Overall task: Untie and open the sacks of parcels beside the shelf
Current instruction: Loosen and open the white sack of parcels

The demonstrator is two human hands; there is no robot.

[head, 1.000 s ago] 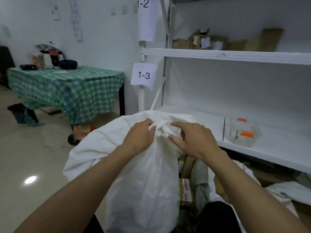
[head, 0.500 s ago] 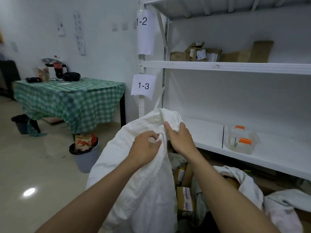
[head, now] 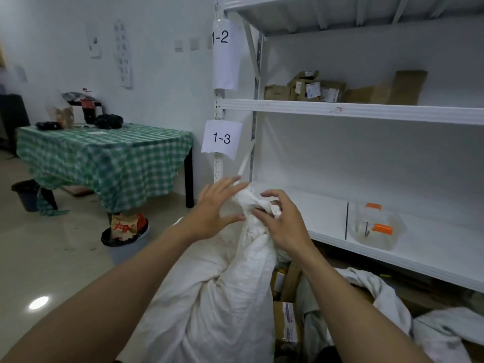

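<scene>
Our left hand (head: 213, 209) is wide open, fingers straight and spread, holding nothing. It sits just left of the sack's (head: 222, 297) bunched neck (head: 248, 203), palm turned toward it. The thumb reaches to the neck's edge, though we cannot tell whether it actually touches. Our right hand (head: 284, 227) is half closed over the neck from the right. Its fingers curl around the twisted cloth, the thumb presses in from the near side, and the index finger is lifted a little above the rest. The neck is still gathered tight.

Both forearms come up from the bottom edge and meet at the neck, the left from the lower left and the right from the lower right.

The sack stands upright on the floor, its neck just in front of the shelf's (head: 340, 111) left post, below the "1-3" label (head: 222, 138). To its right lie cardboard boxes (head: 288, 318) and more white sacks (head: 379, 292), low beside the shelf. A table (head: 104, 153) with a green checked cloth stands well off to the left.
</scene>
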